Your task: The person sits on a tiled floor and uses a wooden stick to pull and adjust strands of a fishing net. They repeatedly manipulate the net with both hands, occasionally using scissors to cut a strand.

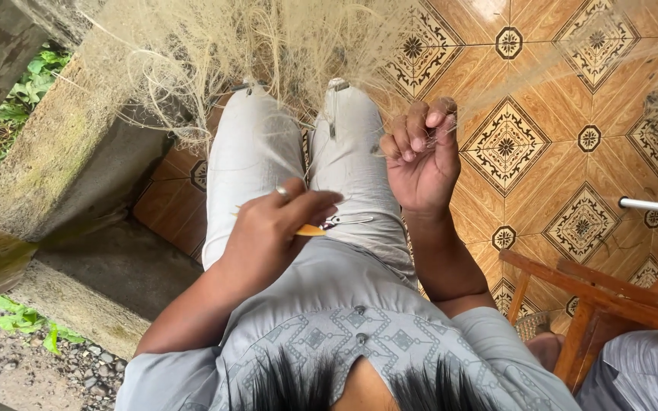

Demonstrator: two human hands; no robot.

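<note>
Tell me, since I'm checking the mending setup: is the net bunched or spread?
Spread: the net fans loosely over the knees, one strand pinched in the right hand.

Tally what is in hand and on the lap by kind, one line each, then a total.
Fishing net: 1
Yellow netting needle: 1
Small metal clippers: 1
Ring on left hand: 1
Total: 4
Right hand pinches net strands.

– What colours show on the floor tiles (550, 183)?
– Orange-tan with dark brown star medallions. The trousers (257, 152) are pale grey, the shirt (344, 320) grey with darker geometric lines.
– And the net (268, 38)?
– Pale straw.
</note>
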